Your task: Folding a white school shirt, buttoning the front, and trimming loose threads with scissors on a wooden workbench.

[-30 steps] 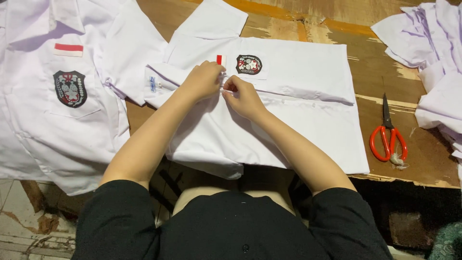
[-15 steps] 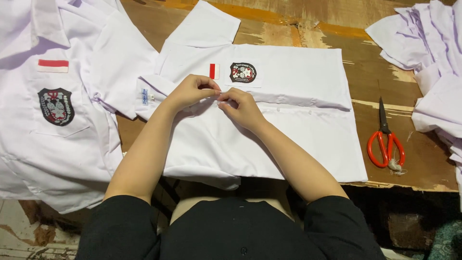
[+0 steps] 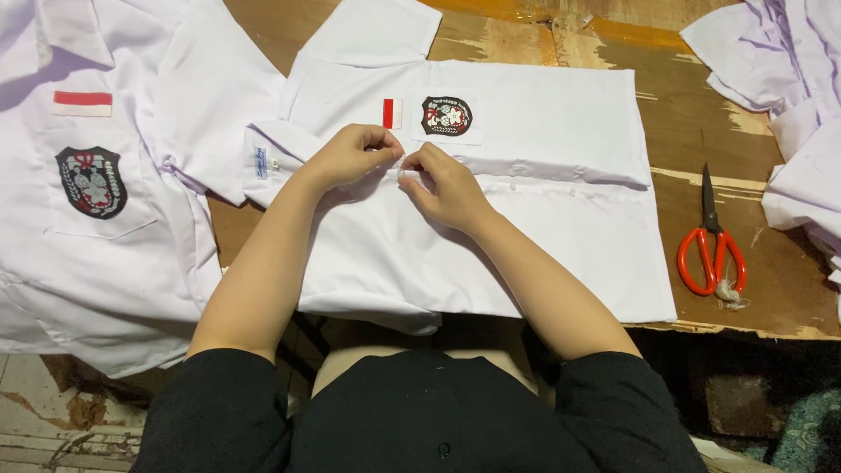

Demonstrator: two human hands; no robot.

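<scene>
Lying flat on the brown wooden table [image 3: 701, 114], a white short-sleeved uniform shirt [image 3: 526, 236] is pinched at its front placket by the left hand [image 3: 350, 153] and right hand [image 3: 442, 184]. Orange-handled scissors [image 3: 711, 250] are seen well to the right.

**Cloth, wood, metal and plastic**

The white shirt [image 3: 526, 236] is seen as smooth, matt cloth, with an embroidered-looking badge [image 3: 446, 116]. The wooden table [image 3: 701, 131] is shown rough, worn and chipped. Dark metal blades and glossy orange plastic handles are shown on the scissors [image 3: 711, 245].

two hands [image 3: 399, 171], one pair of scissors [image 3: 711, 254], two crest badges [image 3: 446, 116], one wooden table [image 3: 701, 140]
</scene>
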